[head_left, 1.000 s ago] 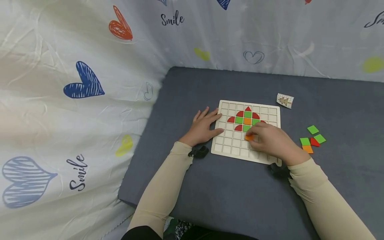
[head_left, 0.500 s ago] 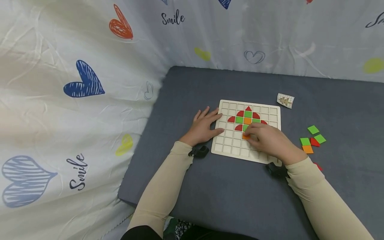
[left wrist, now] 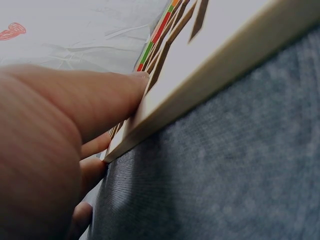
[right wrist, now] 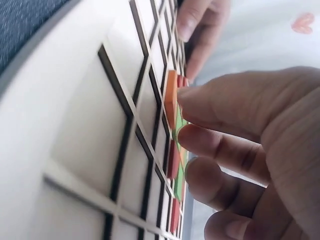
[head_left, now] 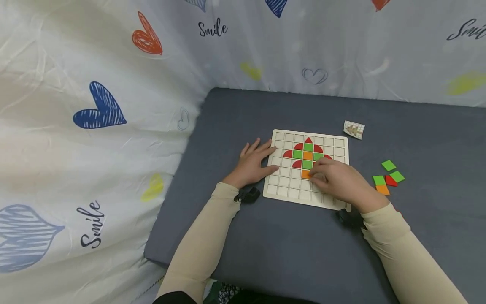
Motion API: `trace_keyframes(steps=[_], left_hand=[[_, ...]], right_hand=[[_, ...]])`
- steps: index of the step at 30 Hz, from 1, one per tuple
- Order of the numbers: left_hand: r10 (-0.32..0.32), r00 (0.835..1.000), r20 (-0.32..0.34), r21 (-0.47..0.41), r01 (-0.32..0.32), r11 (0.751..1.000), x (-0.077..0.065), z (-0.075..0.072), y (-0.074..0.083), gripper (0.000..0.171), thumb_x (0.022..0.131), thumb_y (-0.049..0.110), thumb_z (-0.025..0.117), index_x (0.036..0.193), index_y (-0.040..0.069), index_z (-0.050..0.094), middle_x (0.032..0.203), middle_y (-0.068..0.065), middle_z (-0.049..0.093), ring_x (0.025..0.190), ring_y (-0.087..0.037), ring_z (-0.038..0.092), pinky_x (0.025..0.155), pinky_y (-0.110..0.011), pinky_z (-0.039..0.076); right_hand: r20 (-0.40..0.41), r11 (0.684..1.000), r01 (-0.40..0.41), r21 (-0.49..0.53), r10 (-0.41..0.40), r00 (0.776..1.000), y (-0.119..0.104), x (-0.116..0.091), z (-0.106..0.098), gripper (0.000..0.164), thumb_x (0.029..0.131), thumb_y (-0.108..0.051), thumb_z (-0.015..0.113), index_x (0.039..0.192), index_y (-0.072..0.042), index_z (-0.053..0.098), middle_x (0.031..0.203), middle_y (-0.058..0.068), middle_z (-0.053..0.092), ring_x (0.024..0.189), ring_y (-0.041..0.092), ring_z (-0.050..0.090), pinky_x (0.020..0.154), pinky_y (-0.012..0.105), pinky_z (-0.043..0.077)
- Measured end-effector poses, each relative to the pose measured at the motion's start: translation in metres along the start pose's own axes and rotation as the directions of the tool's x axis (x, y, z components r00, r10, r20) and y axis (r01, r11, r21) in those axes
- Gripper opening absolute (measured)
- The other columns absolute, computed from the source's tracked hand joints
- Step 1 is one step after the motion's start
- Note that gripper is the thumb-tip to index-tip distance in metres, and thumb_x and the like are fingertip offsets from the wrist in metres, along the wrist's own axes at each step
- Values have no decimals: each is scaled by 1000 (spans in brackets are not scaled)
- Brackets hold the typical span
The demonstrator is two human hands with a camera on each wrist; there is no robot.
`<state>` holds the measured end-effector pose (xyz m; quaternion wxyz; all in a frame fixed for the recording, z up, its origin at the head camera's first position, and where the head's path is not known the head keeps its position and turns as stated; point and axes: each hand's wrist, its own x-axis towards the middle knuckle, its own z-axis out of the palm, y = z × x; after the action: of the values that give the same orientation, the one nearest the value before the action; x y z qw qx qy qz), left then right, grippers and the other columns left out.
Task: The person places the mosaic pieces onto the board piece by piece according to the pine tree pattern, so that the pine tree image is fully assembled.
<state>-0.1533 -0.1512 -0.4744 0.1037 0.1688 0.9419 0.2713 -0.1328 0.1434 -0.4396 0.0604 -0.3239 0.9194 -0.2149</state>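
Observation:
An orange square tile [head_left: 306, 174] lies in the white gridded board [head_left: 284, 191], below a column of green and orange squares. My right hand [head_left: 338, 183] is over the board, fingers bent, its fingertips at the tile's right edge. In the right wrist view the thumb tip touches the orange tile [right wrist: 171, 97], and the index fingertip is just past it, beside a green tile [right wrist: 179, 122]. The hand hides part of the pattern. My left hand [head_left: 252, 166] rests along the board's left edge with its fingers spread; its thumb [left wrist: 115, 97] presses on the rim.
Loose green tiles [head_left: 389, 165], a red tile [head_left: 391, 180] and an orange tile [head_left: 382, 190] lie right of the board on the grey tabletop [head_left: 265, 245]. A small pattern card [head_left: 354, 129] sits behind its right corner. A printed curtain [head_left: 224, 59] borders the table.
The orange tile has gone from between my right fingertips into a cell beneath the green square, and the fingers have shifted to its right edge. My left hand holds its place; the head view has shifted slightly.

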Motion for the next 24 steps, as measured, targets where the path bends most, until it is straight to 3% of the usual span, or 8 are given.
trace_keyframes(steps=[8,19,24], left_hand=[[3,1000,-6,-8,-3,1000,-2,2,-3,71,103,46,67,164,21,41,174,2,23,164,-25,3,131,-46,-9],[0,1000,-17,-9,0,1000,-2,1,-3,72,103,46,68,164,20,41,174,1,24,164,-26,3,131,-47,-9],[-10,1000,-7,-5,10,1000,-2,1,-2,72,103,46,68,164,20,40,174,1,23,164,-25,3,131,-47,-9]], right_hand=[[-27,999,-47,-18,46,999,10,-12,-10,18,96,-15,74,110,-6,81,110,11,76,102,31,71,87,55,59],[3,987,-155,-39,155,988,31,-33,-23,24,93,-11,76,113,1,78,105,13,75,81,21,62,71,43,53],[-15,981,-184,-56,184,983,43,-44,-28,25,92,-10,77,113,4,77,108,18,72,87,27,65,75,49,56]])
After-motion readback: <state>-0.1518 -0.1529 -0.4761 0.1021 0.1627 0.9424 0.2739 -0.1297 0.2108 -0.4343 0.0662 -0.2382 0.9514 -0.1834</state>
